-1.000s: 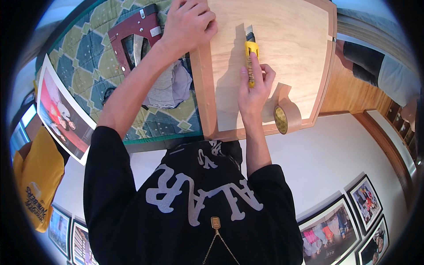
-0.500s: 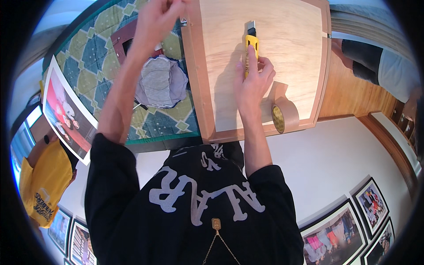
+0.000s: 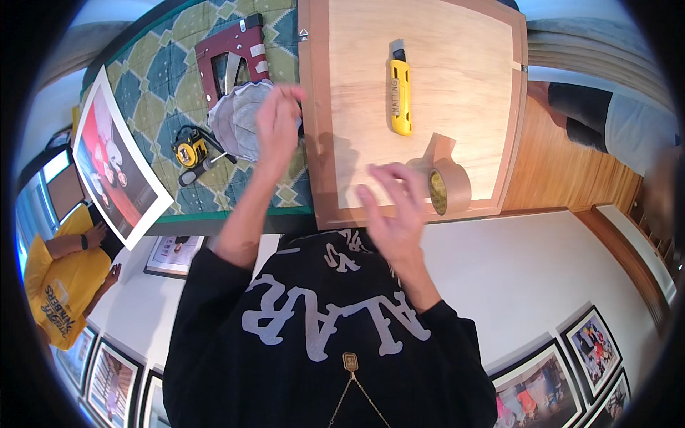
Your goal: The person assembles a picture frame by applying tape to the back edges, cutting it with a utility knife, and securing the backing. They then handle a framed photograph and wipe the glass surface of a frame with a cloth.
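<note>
A yellow utility knife (image 3: 401, 93) lies flat on a wooden panel (image 3: 357, 71), its long axis running almost straight away from the wearer, blade at the far end and rounded butt nearest the body. Closer in, to the right, a roll of brown tape (image 3: 457, 187) rests on the panel with its round core opening facing left and a loose end stretching away over the wood. The right hand (image 3: 396, 207) is raised beside the roll, slightly blurred, fingers spread and thumb apart, gripping nothing. The left hand (image 3: 278, 121) is blurred in front of a crumpled grey cloth (image 3: 239, 118); its fingers look partly curled, and whether they grip anything cannot be told. The panel is smooth, pale and faintly grained, edged with a brown band. Left of it, a soft green quilt (image 3: 153, 107) patterned with diamonds bears the cloth, a hard maroon staple gun (image 3: 207, 68), a squat black-and-yellow tape measure (image 3: 190, 150) and a slim dark-handled screwdriver (image 3: 196, 171). A flat, white-bordered photo print (image 3: 114, 164) lies slanted at the quilt's left edge.
</note>
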Action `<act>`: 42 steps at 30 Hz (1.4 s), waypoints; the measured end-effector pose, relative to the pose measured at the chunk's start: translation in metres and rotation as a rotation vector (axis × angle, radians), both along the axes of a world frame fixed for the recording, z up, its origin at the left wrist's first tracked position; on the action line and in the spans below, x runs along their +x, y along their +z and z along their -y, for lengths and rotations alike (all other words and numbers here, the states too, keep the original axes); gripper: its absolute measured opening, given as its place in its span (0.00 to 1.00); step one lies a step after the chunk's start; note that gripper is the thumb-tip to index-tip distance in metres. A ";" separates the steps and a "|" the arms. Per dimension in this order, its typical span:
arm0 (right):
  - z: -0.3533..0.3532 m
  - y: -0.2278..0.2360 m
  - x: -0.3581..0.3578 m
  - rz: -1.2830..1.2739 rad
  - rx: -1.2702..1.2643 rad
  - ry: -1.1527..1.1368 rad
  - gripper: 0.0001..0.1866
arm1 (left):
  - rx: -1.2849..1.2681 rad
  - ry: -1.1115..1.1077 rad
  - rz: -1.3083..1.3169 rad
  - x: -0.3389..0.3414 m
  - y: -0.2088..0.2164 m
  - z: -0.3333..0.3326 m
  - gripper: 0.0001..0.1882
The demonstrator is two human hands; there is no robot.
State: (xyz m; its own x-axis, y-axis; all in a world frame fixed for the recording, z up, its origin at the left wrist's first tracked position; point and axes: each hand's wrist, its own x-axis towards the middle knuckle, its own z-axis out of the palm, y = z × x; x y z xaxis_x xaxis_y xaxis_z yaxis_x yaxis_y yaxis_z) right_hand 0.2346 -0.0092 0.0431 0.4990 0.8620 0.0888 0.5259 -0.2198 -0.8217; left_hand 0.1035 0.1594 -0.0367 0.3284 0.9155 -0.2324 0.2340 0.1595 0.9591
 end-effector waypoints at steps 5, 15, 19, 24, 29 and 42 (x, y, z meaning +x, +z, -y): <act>0.049 0.016 0.078 0.138 -0.164 -0.151 0.17 | 0.549 0.024 -0.484 0.026 -0.042 -0.089 0.16; 0.098 -0.028 0.122 -0.095 -0.318 -0.155 0.30 | 0.321 -0.078 -0.626 0.036 -0.057 -0.107 0.37; 0.093 -0.030 0.130 -0.548 -0.391 -0.090 0.24 | 0.595 0.107 -0.689 0.052 -0.054 -0.089 0.42; 0.100 -0.040 0.127 -0.725 -0.334 -0.050 0.22 | 0.720 0.086 -0.874 0.091 -0.013 -0.041 0.38; 0.110 -0.052 0.131 -0.784 -0.307 -0.013 0.22 | 0.617 -0.495 -0.651 0.150 0.007 0.081 0.25; 0.082 -0.034 0.159 -0.727 -0.306 -0.142 0.24 | 0.676 -0.549 -0.511 0.213 0.005 0.067 0.11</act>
